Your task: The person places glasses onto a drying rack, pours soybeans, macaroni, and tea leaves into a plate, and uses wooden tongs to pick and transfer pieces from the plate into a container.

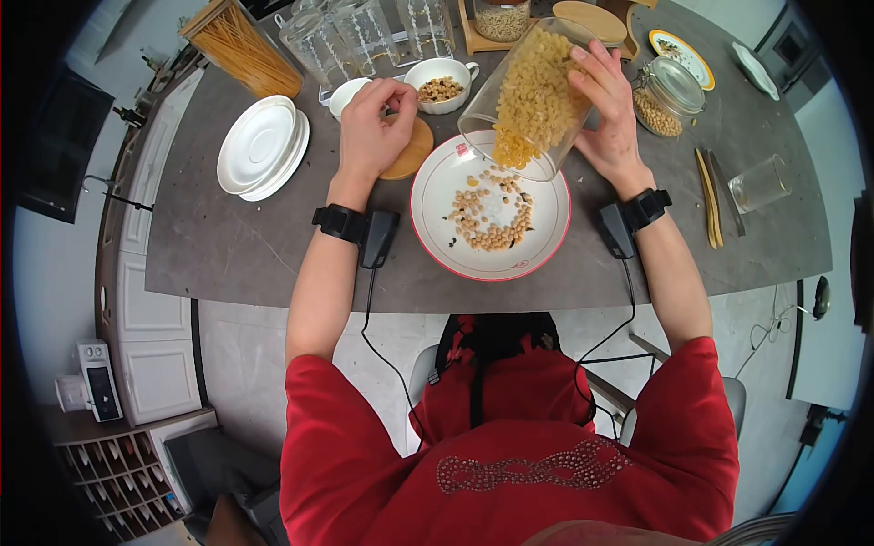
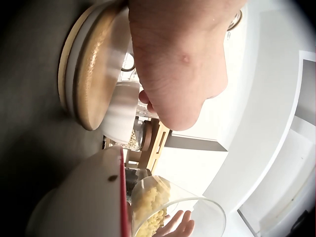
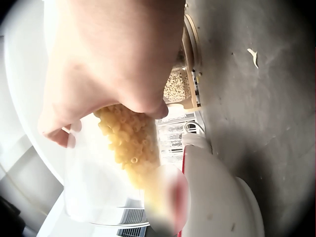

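My right hand (image 1: 608, 114) grips a clear jar of yellow pasta (image 1: 537, 96), tilted with its mouth low over a white red-rimmed bowl (image 1: 428, 241). Pasta lies near the jar's mouth; chickpeas (image 1: 492, 238) and a few dark bits lie in the bowl. In the right wrist view the fingers of that hand (image 3: 113, 64) wrap the jar's side. My left hand (image 1: 378, 127), fingers bent, is above a round wooden lid (image 1: 410, 150) beside the bowl; whether it touches anything is unclear. The left wrist view shows the hand (image 2: 180, 69) beside the lid (image 2: 98, 69).
Stacked white plates (image 1: 258, 146) stand at the left, with a spaghetti container (image 1: 246, 55) behind. A cup of nuts (image 1: 440, 86) and glasses (image 1: 364, 36) are at the back. On the right are a chickpea jar (image 1: 662, 105), wooden tongs (image 1: 708, 200) and a glass (image 1: 760, 185).
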### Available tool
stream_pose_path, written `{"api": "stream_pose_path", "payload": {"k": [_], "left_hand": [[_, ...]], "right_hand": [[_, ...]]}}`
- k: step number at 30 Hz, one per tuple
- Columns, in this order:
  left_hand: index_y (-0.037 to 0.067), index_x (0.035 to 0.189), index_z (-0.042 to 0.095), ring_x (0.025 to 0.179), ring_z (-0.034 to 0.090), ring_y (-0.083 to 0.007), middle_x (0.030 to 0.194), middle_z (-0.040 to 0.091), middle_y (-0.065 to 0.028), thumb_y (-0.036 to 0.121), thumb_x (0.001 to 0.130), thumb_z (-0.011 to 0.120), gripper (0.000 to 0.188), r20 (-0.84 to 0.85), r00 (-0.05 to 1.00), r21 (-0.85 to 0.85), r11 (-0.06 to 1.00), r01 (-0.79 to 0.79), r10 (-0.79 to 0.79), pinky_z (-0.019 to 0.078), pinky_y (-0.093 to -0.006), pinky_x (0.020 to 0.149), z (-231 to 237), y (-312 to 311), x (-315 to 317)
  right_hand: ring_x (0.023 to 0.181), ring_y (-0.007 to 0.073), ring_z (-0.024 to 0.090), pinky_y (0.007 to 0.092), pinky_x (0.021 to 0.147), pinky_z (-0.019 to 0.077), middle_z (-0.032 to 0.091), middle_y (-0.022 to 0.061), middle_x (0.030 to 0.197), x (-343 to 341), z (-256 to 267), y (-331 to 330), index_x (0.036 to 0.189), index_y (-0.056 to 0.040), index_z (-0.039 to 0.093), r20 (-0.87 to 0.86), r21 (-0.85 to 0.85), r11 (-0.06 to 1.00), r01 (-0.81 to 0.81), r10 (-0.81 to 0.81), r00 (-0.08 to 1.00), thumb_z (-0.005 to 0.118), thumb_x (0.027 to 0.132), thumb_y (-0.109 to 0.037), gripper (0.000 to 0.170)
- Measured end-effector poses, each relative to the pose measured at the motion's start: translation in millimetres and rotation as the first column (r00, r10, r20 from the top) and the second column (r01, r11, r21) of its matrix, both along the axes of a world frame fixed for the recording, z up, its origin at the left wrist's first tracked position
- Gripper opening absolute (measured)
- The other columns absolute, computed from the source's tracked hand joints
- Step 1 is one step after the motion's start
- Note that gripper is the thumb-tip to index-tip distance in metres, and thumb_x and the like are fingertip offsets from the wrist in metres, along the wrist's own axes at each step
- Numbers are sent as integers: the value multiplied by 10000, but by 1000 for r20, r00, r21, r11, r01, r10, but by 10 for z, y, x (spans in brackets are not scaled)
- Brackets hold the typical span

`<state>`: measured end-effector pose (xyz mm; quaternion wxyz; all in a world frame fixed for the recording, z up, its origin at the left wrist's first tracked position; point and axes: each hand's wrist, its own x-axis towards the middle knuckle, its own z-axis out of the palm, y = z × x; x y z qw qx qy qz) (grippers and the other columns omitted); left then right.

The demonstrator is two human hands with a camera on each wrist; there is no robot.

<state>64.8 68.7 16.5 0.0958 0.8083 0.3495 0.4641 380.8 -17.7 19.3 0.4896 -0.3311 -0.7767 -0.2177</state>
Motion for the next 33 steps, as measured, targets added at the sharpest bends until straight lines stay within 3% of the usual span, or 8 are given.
{"api": "stream_pose_path", "payload": {"k": [19,22,24,27,33], "left_hand": [[36,916,708,703,617,-189,783,648,-64,91,907,717,56,36,999,9,1000,4,-4,514,-317,661,12,-14,15],[37,916,707,705,619,-181,783,647,-59,96,908,719,60,41,999,-23,1000,-3,4,514,-310,641,10,-16,25],[40,917,706,704,620,-170,785,646,-54,102,907,723,65,23,1000,43,999,12,-13,514,-303,615,-4,17,16],[53,944,736,708,606,-142,849,719,-38,112,931,713,65,26,1000,-31,999,-9,10,503,-281,679,-7,-6,5],[52,945,735,703,597,-134,842,718,-33,118,933,712,72,23,1000,-21,1000,-17,17,492,-278,660,6,-7,6]], "right_hand": [[1483,371,430,617,1227,336,522,75,1543,-10,-2,11,1399,-157,520,28,-12,1000,8,-8,1000,809,649,111,847],[1483,370,431,617,1226,338,524,74,1539,-8,-11,7,1404,-160,513,20,8,1000,6,-6,1000,820,656,99,849],[1483,369,432,616,1225,341,525,74,1538,2,1,19,1407,-161,509,20,17,1000,1,-2,1000,824,660,94,850],[1477,373,438,615,1221,348,523,71,1539,-6,-13,22,1405,-163,509,14,34,999,15,-16,1000,835,668,82,842],[1467,381,446,610,1220,357,514,66,1547,12,-5,27,1404,-167,509,41,30,999,24,-26,999,853,666,60,845]]}}
